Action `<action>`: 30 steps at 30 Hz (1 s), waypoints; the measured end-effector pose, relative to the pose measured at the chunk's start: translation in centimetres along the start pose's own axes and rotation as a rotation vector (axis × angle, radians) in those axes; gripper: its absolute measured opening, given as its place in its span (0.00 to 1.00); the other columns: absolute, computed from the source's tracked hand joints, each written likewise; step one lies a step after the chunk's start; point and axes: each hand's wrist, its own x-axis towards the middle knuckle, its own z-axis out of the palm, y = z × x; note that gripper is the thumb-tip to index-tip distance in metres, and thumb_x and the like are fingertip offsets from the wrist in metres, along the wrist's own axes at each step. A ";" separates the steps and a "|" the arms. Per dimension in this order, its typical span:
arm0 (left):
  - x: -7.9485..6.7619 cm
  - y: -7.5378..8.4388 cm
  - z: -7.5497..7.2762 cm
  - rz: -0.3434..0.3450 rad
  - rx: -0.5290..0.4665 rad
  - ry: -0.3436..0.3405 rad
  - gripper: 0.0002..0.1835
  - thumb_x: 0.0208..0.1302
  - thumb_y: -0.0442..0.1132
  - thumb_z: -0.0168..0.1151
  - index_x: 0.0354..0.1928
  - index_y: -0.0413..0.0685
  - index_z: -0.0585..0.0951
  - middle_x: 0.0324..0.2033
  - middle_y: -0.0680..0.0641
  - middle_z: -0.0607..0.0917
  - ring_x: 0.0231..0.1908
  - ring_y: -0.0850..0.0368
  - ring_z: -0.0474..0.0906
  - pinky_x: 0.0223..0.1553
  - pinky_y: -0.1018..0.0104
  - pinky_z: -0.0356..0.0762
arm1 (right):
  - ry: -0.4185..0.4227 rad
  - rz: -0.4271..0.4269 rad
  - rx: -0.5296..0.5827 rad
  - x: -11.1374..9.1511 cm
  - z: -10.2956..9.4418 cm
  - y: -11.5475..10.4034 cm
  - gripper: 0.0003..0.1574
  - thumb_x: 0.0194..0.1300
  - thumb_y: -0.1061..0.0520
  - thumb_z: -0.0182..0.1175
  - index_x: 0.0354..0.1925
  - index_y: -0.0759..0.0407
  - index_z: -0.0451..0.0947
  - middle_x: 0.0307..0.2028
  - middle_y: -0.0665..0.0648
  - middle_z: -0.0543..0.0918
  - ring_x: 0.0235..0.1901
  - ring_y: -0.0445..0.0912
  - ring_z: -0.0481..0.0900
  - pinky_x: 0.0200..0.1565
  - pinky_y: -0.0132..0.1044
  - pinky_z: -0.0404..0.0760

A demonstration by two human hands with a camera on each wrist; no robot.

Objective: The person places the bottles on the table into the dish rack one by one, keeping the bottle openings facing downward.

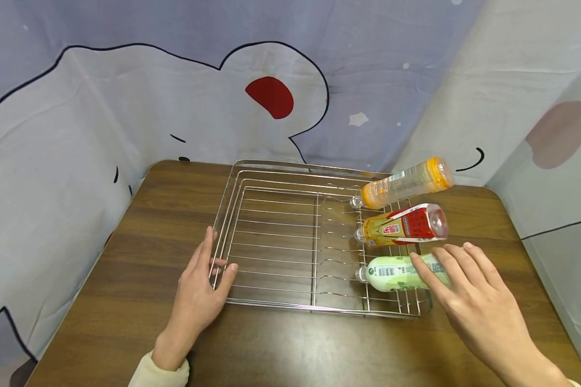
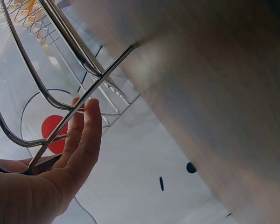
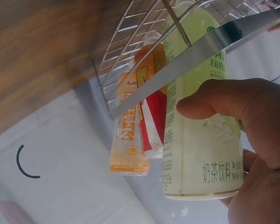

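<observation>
A metal wire rack (image 1: 314, 236) stands on the wooden table. My left hand (image 1: 200, 287) holds its left side, thumb over the inner wires and fingers around the outer side; the left wrist view shows those fingers (image 2: 86, 135) behind the wire frame. At the rack's right end, a pale green milk tea bottle (image 1: 392, 273) lies slanted, cap end inward. My right hand (image 1: 479, 301) grips it near its base, with the thumb (image 3: 200, 105) across the label in the right wrist view. Beside it lie a red-and-yellow bottle (image 1: 402, 224) and an orange-labelled clear bottle (image 1: 402, 184), necks inward too.
A patterned curtain (image 1: 174, 107) hangs behind the table and along both sides. Bare wooden tabletop (image 1: 319, 349) lies in front of the rack. The three bottles' bases reach toward or past the rack's right edge.
</observation>
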 end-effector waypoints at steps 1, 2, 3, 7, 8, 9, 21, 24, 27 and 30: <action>0.0 0.0 0.0 0.000 0.001 -0.001 0.48 0.79 0.46 0.66 0.91 0.46 0.52 0.81 0.37 0.70 0.54 0.42 0.90 0.58 0.29 0.81 | -0.002 0.000 0.002 0.0 0.0 0.0 0.34 0.72 0.76 0.39 0.64 0.67 0.84 0.53 0.77 0.82 0.54 0.74 0.78 0.65 0.67 0.75; 0.0 0.0 0.0 0.000 0.002 -0.001 0.48 0.79 0.46 0.66 0.91 0.46 0.52 0.81 0.37 0.70 0.54 0.42 0.90 0.59 0.28 0.81 | -0.004 0.000 0.003 0.0 0.0 0.0 0.34 0.72 0.76 0.39 0.64 0.67 0.83 0.54 0.77 0.82 0.54 0.74 0.78 0.65 0.67 0.75; 0.0 0.0 0.0 -0.001 0.002 -0.001 0.48 0.79 0.46 0.66 0.91 0.46 0.52 0.81 0.37 0.70 0.54 0.42 0.90 0.59 0.28 0.80 | -0.006 0.000 0.003 0.0 0.0 0.0 0.34 0.72 0.76 0.39 0.64 0.67 0.83 0.54 0.77 0.82 0.54 0.74 0.77 0.65 0.67 0.75; 0.0 0.1 -0.1 -0.011 0.001 -0.004 0.48 0.79 0.46 0.67 0.91 0.47 0.52 0.81 0.37 0.70 0.55 0.42 0.89 0.61 0.27 0.79 | -0.013 0.000 0.001 0.1 0.1 -0.1 0.33 0.71 0.77 0.40 0.63 0.68 0.83 0.54 0.76 0.82 0.55 0.74 0.77 0.65 0.67 0.75; 0.0 0.1 -0.1 -0.012 0.002 -0.005 0.48 0.79 0.46 0.67 0.91 0.47 0.52 0.81 0.37 0.70 0.55 0.42 0.89 0.61 0.27 0.79 | -0.016 -0.001 -0.002 0.2 0.1 -0.1 0.33 0.71 0.77 0.40 0.63 0.68 0.83 0.54 0.76 0.82 0.55 0.74 0.77 0.65 0.67 0.75; 0.0 0.1 -0.1 -0.013 0.003 -0.006 0.48 0.79 0.46 0.67 0.91 0.47 0.52 0.81 0.37 0.70 0.55 0.41 0.89 0.61 0.27 0.79 | -0.017 -0.001 -0.004 0.2 0.1 -0.2 0.33 0.71 0.77 0.40 0.63 0.68 0.84 0.54 0.76 0.82 0.55 0.74 0.77 0.64 0.67 0.76; -0.1 -0.2 0.0 -0.013 -0.009 0.001 0.49 0.78 0.44 0.68 0.91 0.47 0.51 0.82 0.38 0.70 0.55 0.42 0.89 0.61 0.28 0.79 | -0.024 -0.008 0.007 0.6 0.1 -0.3 0.34 0.69 0.79 0.41 0.63 0.70 0.84 0.55 0.77 0.82 0.55 0.74 0.78 0.65 0.67 0.76; -0.1 -0.1 0.0 -0.015 -0.011 -0.008 0.49 0.78 0.45 0.68 0.91 0.48 0.51 0.82 0.38 0.70 0.56 0.42 0.89 0.61 0.28 0.79 | -0.040 -0.009 0.036 0.4 0.0 -0.2 0.36 0.67 0.81 0.43 0.65 0.69 0.83 0.57 0.78 0.81 0.57 0.74 0.78 0.69 0.67 0.73; -0.1 -0.1 0.0 -0.012 -0.015 -0.009 0.49 0.78 0.45 0.67 0.91 0.48 0.51 0.82 0.38 0.70 0.56 0.42 0.89 0.61 0.28 0.79 | -0.090 0.003 0.096 0.0 -0.2 0.1 0.39 0.61 0.82 0.48 0.67 0.68 0.82 0.59 0.79 0.80 0.61 0.75 0.76 0.79 0.65 0.63; -0.1 -0.2 0.0 -0.013 -0.017 -0.006 0.49 0.78 0.45 0.67 0.91 0.47 0.51 0.82 0.38 0.70 0.55 0.42 0.89 0.61 0.28 0.79 | -0.145 0.012 0.154 -0.4 -0.3 0.4 0.44 0.56 0.81 0.53 0.70 0.66 0.81 0.62 0.79 0.79 0.66 0.76 0.73 0.85 0.62 0.50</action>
